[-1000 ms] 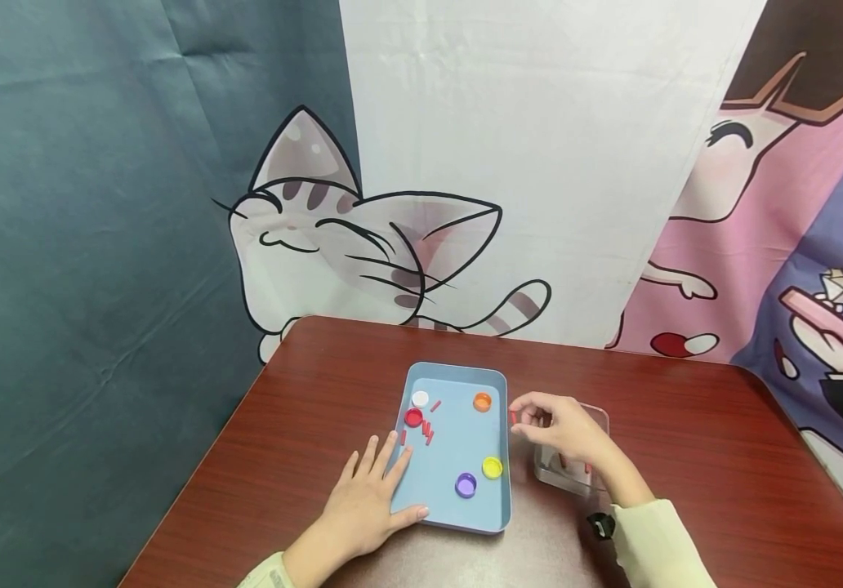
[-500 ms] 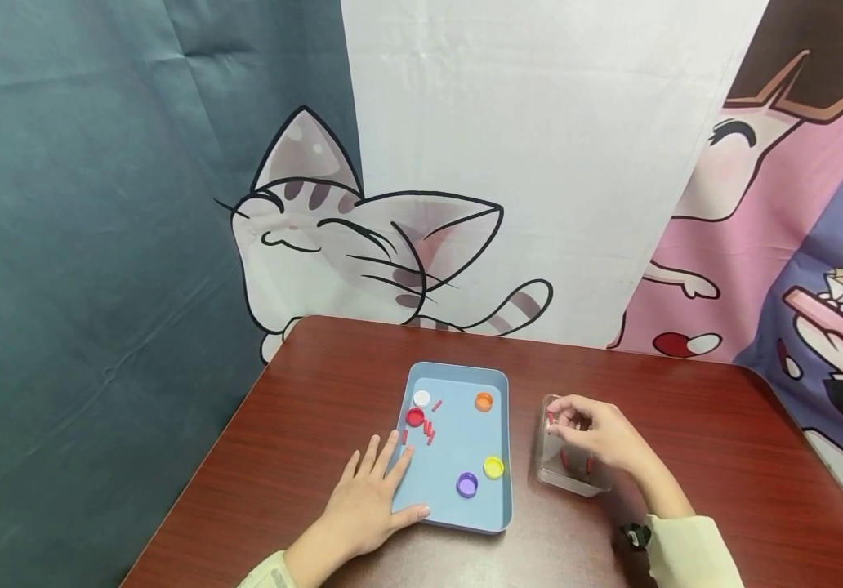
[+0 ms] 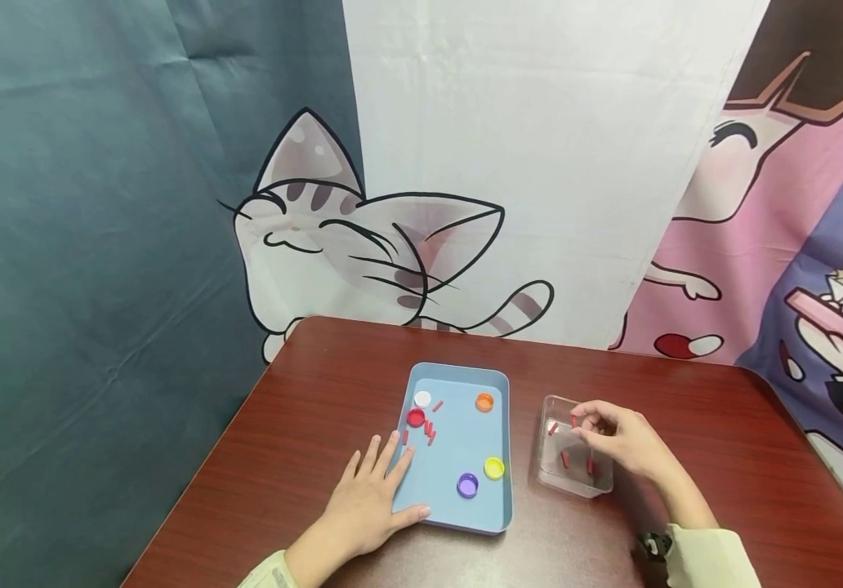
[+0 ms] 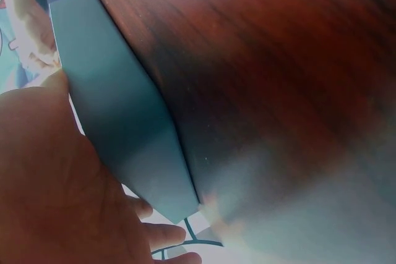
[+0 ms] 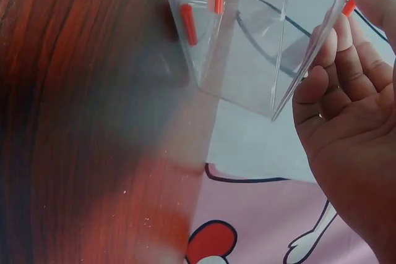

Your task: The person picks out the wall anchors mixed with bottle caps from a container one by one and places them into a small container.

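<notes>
When checked from the head view, recorded right grip (image 3: 627, 441) right of lower centre: narrow, pinching a small red stick (image 3: 573, 421) between thumb and finger, over the upper right part of a clear box (image 3: 568, 487). Confirmed the pinch at upper right of the right wrist view; cannot tell whether touching the box wall. Counted inside the box three more red sticks (image 3: 564, 459), lying apart.

Recorded left grip (image 3: 364, 502) at lower centre: wide — fingers straight and spread, tips at the left rim of a blue tray (image 3: 458, 374), thumb at its lower edge. Found within the tray: white cap (image 3: 422, 399) at upper left, red cap (image 3: 416, 417) just below, orange cap (image 3: 484, 402) at upper right, yellow cap (image 3: 494, 468) at lower right, purple cap (image 3: 468, 486) near the yellow. Noted several loose red sticks (image 3: 438, 406) around the red cap. Observed tray and box side by side, apart — both on a reddish-brown bench (image 3: 333, 392).
</notes>
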Available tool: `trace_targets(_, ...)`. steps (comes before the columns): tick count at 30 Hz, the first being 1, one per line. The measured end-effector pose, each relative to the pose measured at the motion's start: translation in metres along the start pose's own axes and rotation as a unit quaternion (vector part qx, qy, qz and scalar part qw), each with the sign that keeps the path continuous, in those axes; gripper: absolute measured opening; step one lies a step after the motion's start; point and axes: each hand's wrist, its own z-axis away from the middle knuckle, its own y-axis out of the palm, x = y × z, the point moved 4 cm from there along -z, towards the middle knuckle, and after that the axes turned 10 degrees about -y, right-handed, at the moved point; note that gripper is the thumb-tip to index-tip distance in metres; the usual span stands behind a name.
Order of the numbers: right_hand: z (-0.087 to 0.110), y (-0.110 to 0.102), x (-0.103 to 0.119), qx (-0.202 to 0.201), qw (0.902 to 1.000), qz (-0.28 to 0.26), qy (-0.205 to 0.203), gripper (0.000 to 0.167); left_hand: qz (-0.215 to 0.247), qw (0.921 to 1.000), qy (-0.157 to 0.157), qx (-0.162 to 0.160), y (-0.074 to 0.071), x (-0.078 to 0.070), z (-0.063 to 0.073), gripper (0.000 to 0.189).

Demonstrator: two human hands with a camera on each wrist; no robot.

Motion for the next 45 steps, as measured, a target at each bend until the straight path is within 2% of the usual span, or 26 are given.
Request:
trace_targets(14, 0.003, -0.003, -0.007, 0.0, 0.9999, 0.007, 0.013, 0.021, -0.008, 1.0, 0.0, -0.002, 0.0, 0.0, 0.0, 0.087)
trace_targets(22, 0.003, -0.006, -0.011, 0.001, 0.9992, 0.035, 0.02, 0.024, -0.005, 1.0, 0.0, 0.002, -0.002, -0.001, 0.001, 0.087)
trace_targets(28, 0.0, -0.006, -0.008, 0.002, 0.999, 0.037, 0.027, 0.025, -0.004, 1.0, 0.004, -0.004, -0.003, -0.002, 0.002, 0.087)
trace_targets(36, -0.02, 0.013, 0.007, 0.036, 0.9987, 0.001, 0.036, 0.025, -0.003, 0.9999, 0.005, -0.009, -0.002, -0.001, 0.002, 0.088)
trace_targets(40, -0.031, 0.026, 0.015, 0.051, 0.9978, -0.019, 0.037, 0.024, -0.004, 1.0, 0.001, -0.002, -0.002, -0.001, 0.002, 0.087)
trace_targets(45, -0.042, 0.042, 0.025, 0.054, 0.998, -0.018, 0.028, 0.022, -0.003, 1.0, -0.001, 0.009, -0.004, -0.001, 0.002, 0.087)
